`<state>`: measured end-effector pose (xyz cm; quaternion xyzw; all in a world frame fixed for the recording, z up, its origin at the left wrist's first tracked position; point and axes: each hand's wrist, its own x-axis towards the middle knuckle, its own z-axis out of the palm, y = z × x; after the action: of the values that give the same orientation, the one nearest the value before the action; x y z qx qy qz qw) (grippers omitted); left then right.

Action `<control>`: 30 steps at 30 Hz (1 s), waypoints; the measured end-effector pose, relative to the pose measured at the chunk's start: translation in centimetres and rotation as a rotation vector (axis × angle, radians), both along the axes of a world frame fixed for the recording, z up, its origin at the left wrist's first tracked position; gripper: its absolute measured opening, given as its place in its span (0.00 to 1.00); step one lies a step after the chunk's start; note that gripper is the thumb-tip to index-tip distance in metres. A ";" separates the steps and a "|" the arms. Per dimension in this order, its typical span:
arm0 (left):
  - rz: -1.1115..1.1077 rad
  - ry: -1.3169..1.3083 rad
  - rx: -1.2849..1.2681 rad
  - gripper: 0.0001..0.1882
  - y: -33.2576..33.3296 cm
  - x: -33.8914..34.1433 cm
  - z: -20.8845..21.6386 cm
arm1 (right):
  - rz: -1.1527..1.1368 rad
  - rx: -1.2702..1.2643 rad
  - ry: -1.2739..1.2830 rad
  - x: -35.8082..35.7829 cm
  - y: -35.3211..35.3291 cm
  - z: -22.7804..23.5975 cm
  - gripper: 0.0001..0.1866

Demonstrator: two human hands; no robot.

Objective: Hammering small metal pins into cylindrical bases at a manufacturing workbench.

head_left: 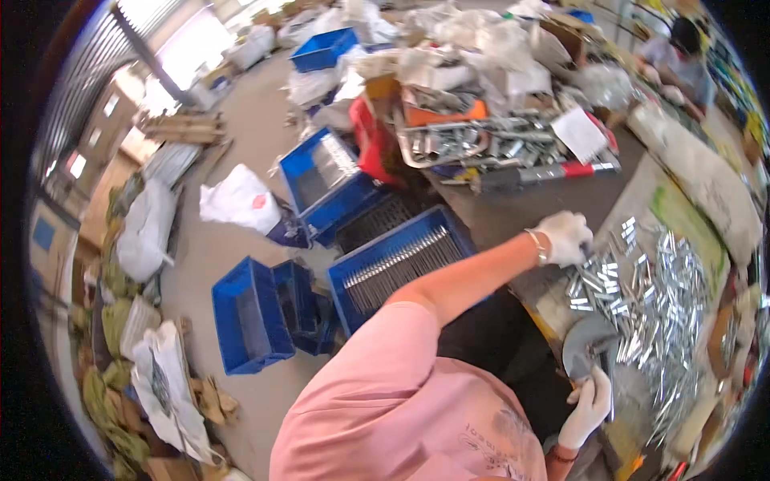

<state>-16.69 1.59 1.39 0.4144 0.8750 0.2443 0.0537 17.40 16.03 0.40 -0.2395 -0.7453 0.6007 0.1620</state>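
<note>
My left hand (565, 238), in a white glove, reaches over the workbench beside the upper end of a heap of shiny metal tubes (642, 297). Its fingers are curled, and whatever they hold is hidden. Nearer my body, my white-gloved right hand (589, 409) is closed at the lower edge of a grey round disc (579, 345). A slim upright metal part stands against its fingers; blur hides what exactly they grip. The loose tubes spread across the bench past both hands.
Beside me, a blue crate (345, 309) holds a row of slim metal rods. More blue crates (233, 329) stand on the floor. A heap of metal parts (513, 144) and clear plastic bags (473, 40) lie farther along. Another person (678, 68) sits at the far right.
</note>
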 end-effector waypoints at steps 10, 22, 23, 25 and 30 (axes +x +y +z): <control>0.234 -0.206 0.047 0.09 -3.5 4.6 1.3 | -0.011 0.035 -0.039 -0.8 0.0 -0.1 0.16; 0.337 -0.134 0.094 0.14 -5.1 6.5 -0.5 | 0.103 0.079 0.012 -0.3 -0.4 2.7 0.16; 0.360 -0.173 0.075 0.14 -5.0 6.8 -0.1 | 0.117 0.080 0.008 -0.3 -0.4 3.0 0.16; 0.363 -0.214 0.048 0.13 -4.7 7.0 0.4 | 0.076 0.099 -0.022 -0.1 -0.3 3.2 0.15; 0.240 -0.232 -0.061 0.15 -5.3 7.8 4.2 | 0.019 -0.104 -0.057 0.3 -0.1 0.9 0.15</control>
<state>-8.90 -3.68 5.60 0.2741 0.9132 0.2684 0.1372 17.67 15.96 1.32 -0.2576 -0.7198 0.6329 0.1224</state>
